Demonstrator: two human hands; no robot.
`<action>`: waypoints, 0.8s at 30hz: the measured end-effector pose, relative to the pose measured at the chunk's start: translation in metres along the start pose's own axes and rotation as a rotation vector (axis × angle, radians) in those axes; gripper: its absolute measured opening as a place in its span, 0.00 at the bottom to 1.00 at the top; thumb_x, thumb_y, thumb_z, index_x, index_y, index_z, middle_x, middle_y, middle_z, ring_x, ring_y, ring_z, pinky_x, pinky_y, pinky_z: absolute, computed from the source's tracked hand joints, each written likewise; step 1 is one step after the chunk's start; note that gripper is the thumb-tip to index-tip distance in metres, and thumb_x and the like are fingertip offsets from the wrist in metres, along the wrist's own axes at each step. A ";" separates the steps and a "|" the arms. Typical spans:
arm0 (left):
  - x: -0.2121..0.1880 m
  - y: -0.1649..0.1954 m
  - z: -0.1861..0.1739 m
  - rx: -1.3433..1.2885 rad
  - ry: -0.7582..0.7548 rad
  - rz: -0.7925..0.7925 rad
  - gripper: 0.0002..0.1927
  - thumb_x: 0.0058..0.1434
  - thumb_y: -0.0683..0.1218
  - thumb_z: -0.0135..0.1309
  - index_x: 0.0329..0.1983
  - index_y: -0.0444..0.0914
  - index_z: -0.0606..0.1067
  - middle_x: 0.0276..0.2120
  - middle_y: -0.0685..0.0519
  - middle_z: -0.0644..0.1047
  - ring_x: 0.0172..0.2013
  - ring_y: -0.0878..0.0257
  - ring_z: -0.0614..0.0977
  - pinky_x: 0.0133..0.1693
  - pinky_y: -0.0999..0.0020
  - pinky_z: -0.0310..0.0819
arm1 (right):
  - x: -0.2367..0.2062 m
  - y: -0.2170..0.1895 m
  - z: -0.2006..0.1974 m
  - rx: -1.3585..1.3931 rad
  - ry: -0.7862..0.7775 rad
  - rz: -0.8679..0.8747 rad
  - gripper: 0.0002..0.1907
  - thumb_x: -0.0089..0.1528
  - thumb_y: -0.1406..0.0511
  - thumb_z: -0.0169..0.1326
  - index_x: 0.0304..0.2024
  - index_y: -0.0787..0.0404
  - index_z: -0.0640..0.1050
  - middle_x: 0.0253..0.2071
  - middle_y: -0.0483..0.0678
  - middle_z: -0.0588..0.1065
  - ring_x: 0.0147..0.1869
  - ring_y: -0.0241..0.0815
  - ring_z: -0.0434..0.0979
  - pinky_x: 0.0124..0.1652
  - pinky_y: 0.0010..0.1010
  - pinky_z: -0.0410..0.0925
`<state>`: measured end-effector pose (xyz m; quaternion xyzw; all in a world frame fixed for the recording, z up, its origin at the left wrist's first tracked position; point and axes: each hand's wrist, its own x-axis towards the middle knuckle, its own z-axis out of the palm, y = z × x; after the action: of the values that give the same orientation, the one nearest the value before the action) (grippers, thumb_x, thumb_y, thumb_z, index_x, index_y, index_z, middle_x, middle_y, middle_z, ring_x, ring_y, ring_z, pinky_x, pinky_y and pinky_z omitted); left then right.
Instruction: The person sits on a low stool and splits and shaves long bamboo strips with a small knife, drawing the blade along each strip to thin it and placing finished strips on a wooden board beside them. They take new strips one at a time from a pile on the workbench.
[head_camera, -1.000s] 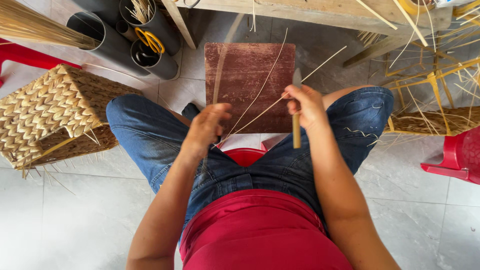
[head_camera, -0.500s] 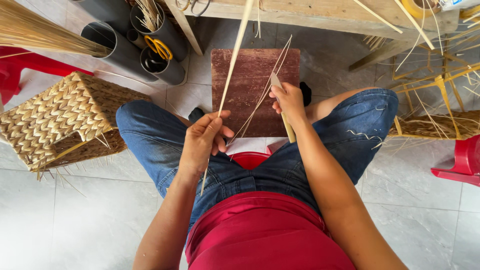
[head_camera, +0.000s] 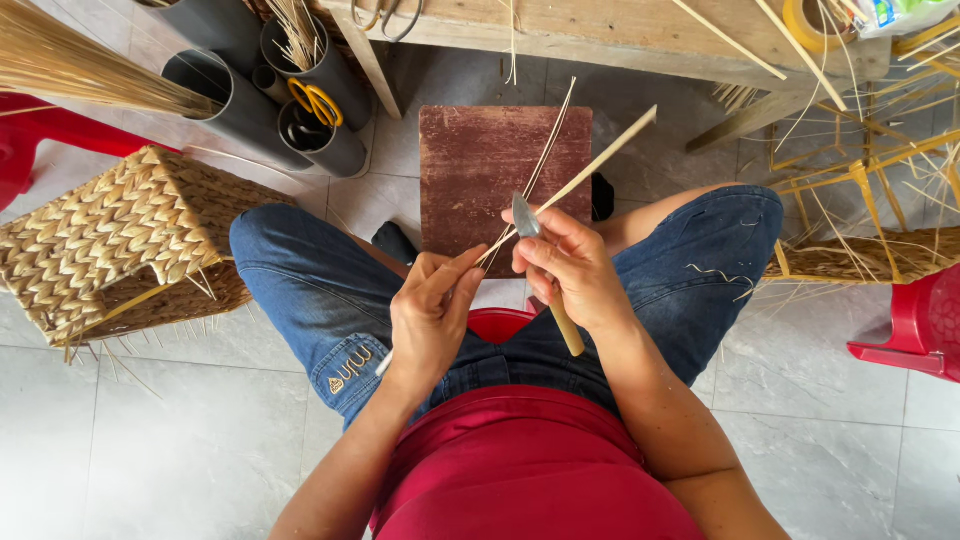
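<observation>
Left hand (head_camera: 430, 318) pinching bamboo strip (head_camera: 590, 170), right hand (head_camera: 570, 270) gripping knife (head_camera: 527, 222)

Left hand (head_camera: 430, 315) pinching with fingertips, right hand (head_camera: 570, 270) fisted, both raised over lap

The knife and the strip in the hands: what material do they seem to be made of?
The knife: a grey, dull metal blade, by its sheen, and a pale, bare handle, probably wood. The strip: pale yellow, thin and straight, splitting into fine fibres; it looks like bamboo or rattan, unfinished, though the pictures cannot tell which.
</observation>
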<state>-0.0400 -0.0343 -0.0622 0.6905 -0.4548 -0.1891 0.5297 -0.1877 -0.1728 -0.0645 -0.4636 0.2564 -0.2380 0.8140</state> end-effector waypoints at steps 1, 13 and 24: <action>-0.001 0.000 -0.004 -0.060 -0.010 -0.018 0.11 0.70 0.41 0.57 0.54 0.37 0.82 0.29 0.56 0.73 0.29 0.72 0.71 0.31 0.75 0.68 | -0.002 -0.002 -0.002 -0.003 -0.015 0.014 0.22 0.69 0.69 0.53 0.65 0.68 0.72 0.32 0.48 0.75 0.24 0.27 0.65 0.24 0.18 0.61; -0.025 0.016 -0.042 -0.314 -0.179 -0.371 0.07 0.67 0.41 0.55 0.41 0.32 0.81 0.18 0.61 0.68 0.20 0.77 0.65 0.21 0.77 0.58 | -0.015 0.008 0.004 -0.108 -0.038 -0.029 0.22 0.68 0.70 0.53 0.65 0.63 0.69 0.31 0.52 0.77 0.22 0.28 0.65 0.23 0.17 0.61; -0.045 -0.001 -0.087 -0.352 -0.263 -0.514 0.09 0.67 0.42 0.54 0.40 0.32 0.83 0.17 0.62 0.66 0.18 0.76 0.61 0.20 0.76 0.51 | -0.010 -0.025 -0.048 0.031 0.184 -0.115 0.21 0.68 0.67 0.53 0.64 0.61 0.72 0.28 0.50 0.74 0.20 0.28 0.62 0.22 0.19 0.58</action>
<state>0.0020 0.0519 -0.0413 0.6502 -0.2908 -0.4796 0.5125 -0.2293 -0.2082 -0.0617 -0.4410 0.2996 -0.3297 0.7791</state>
